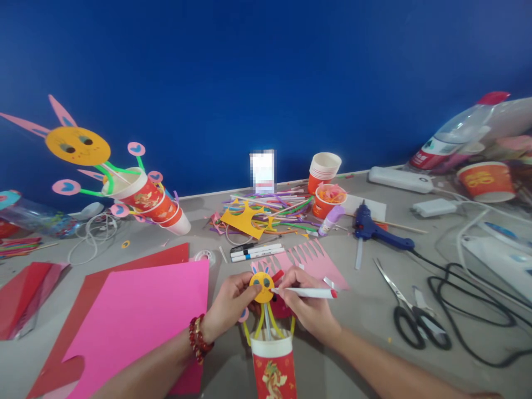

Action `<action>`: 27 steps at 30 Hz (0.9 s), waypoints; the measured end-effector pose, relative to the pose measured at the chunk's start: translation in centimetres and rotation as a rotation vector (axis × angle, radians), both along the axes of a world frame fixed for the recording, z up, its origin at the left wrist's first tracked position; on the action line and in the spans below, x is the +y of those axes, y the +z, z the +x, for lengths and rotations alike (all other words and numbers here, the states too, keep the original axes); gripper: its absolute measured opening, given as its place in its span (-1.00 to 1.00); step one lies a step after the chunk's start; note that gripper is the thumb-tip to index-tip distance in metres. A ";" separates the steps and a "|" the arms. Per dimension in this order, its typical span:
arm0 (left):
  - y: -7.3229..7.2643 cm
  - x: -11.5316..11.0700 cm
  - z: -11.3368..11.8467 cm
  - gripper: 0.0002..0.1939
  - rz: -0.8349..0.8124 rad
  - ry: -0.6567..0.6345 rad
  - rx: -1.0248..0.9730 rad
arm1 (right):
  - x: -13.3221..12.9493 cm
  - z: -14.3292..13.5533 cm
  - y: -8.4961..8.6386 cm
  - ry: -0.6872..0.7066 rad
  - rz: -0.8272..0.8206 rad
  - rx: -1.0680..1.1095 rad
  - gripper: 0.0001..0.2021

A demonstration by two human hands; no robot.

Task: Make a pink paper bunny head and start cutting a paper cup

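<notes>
At bottom centre is a red paper cup (273, 368), with yellow stems (275, 321) below a round yellow face (262, 287). The left hand (230, 306) pinches the face's left edge between thumb and fingers; the right hand (311, 311) pinches a red-ended marker (316, 292), tip at the face's right side. Beyond, mid-frame, lie white pens (257, 254), then a yellow paper crown (244, 220). At upper left, a larger yellow face (78, 145) tops stacked cups (145, 195).

Grey table (361, 310) — scissors (409, 306) | blue glue gun (366, 224) | red paper sheet (78, 310)
</notes>
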State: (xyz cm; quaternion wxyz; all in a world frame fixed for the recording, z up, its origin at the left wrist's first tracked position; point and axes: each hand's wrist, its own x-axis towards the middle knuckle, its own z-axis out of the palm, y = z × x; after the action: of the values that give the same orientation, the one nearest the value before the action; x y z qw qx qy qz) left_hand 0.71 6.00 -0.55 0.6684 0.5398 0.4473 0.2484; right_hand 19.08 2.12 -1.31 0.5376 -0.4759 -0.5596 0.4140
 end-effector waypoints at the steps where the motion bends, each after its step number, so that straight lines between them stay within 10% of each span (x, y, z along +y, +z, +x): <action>1: 0.0 0.0 0.0 -0.59 0.002 0.000 0.002 | 0.0 0.0 0.0 -0.001 -0.001 -0.003 -0.86; 27: 0.2 0.0 -0.1 -0.64 -0.041 -0.016 -0.035 | -0.3 0.3 -0.6 -0.020 -0.052 0.148 -0.82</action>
State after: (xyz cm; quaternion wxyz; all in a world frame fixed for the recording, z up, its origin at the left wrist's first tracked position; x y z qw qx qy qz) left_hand 0.61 6.05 -0.38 0.6893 0.5249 0.4361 0.2433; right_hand 19.38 1.83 -1.95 0.5691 -0.4633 -0.5024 0.4572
